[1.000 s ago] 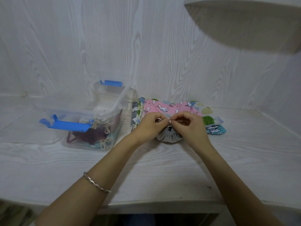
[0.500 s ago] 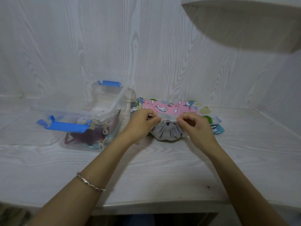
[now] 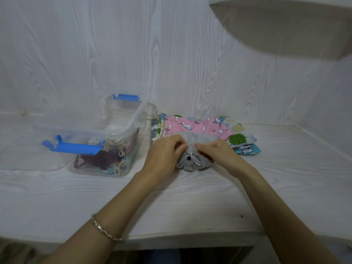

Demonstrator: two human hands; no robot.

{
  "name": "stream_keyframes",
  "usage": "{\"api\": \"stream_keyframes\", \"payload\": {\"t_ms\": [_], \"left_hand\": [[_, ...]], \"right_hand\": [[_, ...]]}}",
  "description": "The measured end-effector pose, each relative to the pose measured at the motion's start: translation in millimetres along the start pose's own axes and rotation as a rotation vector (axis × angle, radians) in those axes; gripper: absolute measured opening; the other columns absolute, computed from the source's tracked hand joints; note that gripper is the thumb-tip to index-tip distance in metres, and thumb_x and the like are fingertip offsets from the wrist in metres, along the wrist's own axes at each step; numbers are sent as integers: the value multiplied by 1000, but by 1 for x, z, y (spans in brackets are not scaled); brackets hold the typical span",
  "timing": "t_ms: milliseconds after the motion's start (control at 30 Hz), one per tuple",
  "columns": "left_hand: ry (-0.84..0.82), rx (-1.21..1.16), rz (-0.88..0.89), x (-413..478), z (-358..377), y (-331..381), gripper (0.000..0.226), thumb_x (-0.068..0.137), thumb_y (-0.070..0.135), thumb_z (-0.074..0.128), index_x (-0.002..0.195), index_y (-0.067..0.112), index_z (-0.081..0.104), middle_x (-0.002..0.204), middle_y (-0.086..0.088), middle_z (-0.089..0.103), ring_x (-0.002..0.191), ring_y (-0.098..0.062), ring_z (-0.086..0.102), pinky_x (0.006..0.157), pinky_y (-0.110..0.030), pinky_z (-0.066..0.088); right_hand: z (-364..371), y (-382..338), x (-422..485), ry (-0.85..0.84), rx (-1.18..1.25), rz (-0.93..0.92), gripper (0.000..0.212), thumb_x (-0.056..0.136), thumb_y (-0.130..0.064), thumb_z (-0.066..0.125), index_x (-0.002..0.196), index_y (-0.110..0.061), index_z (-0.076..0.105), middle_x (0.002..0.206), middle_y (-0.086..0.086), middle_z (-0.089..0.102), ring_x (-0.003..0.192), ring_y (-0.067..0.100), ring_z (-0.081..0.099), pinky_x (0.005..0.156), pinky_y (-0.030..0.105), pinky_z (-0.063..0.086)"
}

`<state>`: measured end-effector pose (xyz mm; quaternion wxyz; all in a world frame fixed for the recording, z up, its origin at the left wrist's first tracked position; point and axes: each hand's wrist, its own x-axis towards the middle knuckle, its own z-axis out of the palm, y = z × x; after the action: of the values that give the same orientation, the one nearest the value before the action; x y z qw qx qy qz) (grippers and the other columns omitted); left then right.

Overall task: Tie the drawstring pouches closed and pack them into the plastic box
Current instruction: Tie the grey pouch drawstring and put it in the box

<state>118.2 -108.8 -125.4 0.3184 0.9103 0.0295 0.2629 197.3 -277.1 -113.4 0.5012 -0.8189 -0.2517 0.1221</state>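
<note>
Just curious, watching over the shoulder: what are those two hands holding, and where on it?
Both the left hand and right hand grip the grey pouch at its gathered mouth, on either side of its white drawstring.

Pale whitewashed wood-grain counter (image 3: 190, 202) with a rounded front edge, backed by matching white wood-grain wall panelling (image 3: 133, 54) and a side wall (image 3: 333, 103) at right. Overhead, top right, a white shelf underside (image 3: 285, 25) casting grey shadow. Dark beneath the counter.
</note>
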Motion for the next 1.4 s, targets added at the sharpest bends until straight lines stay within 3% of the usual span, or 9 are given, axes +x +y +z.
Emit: {"api": "stream_keyframes", "payload": {"t_ms": [300, 467, 667, 733, 900, 967, 1100, 1267, 1400], "left_hand": [[160, -371, -120, -14, 6, 1, 14, 82, 6, 71, 83, 21, 70, 77, 11, 68, 71, 1, 62, 67, -13, 51], [182, -508, -213, -15, 8, 2, 22, 79, 6, 74, 80, 26, 67, 79, 4, 69, 75, -10, 67, 69, -20, 55], [227, -775, -389, -18, 4, 3, 29, 80, 6, 75, 103, 15, 60, 75, -5, 72, 73, -18, 71, 71, -30, 56], [214, -756, -346, -18, 3, 5, 28, 80, 4, 74, 102, 15, 60, 75, -5, 74, 75, -19, 72, 70, -29, 56], [79, -462, -17, -7, -3, 9, 27, 80, 3, 73, 99, 21, 65, 85, 9, 73, 84, 4, 68, 75, -10, 50], [-2, -377, 22, -1, -5, 8, 31, 81, 2, 71, 103, 23, 66, 88, 7, 73, 86, 4, 67, 77, -10, 50], [-64, -407, -112, 4, -4, 6, 30, 80, 8, 74, 101, 25, 61, 83, 3, 72, 70, -7, 66, 67, -21, 53], [-89, -465, -372, 6, -4, 6, 33, 77, 16, 79, 95, 16, 51, 68, 2, 65, 52, -2, 55, 45, -15, 38], [-124, -598, -487, 9, -8, 7, 29, 75, 8, 79, 89, 9, 55, 74, -16, 66, 55, -17, 59, 52, -21, 46]], "right_hand": [[10, -10, 1, -136, 84, 69, 23, 80, -28, 77, 83, -5, 78, 83, 16, 74, 70, 17, 61, 65, 28, 48], [14, -12, 2, -127, 153, 75, 11, 79, -11, 77, 89, -7, 78, 85, 12, 76, 71, 12, 68, 67, 18, 53], [16, -11, 4, -36, 229, 134, 2, 80, -12, 75, 80, -10, 75, 85, 18, 74, 76, 27, 66, 79, 43, 53], [19, -12, 3, -12, 182, 104, 5, 79, -14, 76, 74, -13, 75, 79, 14, 74, 72, 24, 66, 75, 41, 53], [20, -20, 6, -9, -22, 68, 23, 80, -14, 72, 57, -19, 69, 60, 1, 66, 58, 14, 60, 57, 28, 48], [19, -23, 7, -40, -87, 60, 15, 79, -12, 71, 64, -15, 71, 63, 2, 66, 61, 14, 60, 62, 28, 48], [16, -22, 2, -39, -103, 36, 7, 78, -12, 74, 80, -5, 74, 75, 10, 74, 66, 12, 65, 65, 26, 51], [19, -17, -3, 1, -113, -30, 6, 77, -8, 75, 72, -12, 74, 72, 8, 74, 65, 10, 66, 67, 27, 53], [23, -14, -5, 70, -194, -123, 7, 74, -9, 75, 73, -16, 73, 69, 3, 73, 64, 12, 68, 67, 31, 56]]}}
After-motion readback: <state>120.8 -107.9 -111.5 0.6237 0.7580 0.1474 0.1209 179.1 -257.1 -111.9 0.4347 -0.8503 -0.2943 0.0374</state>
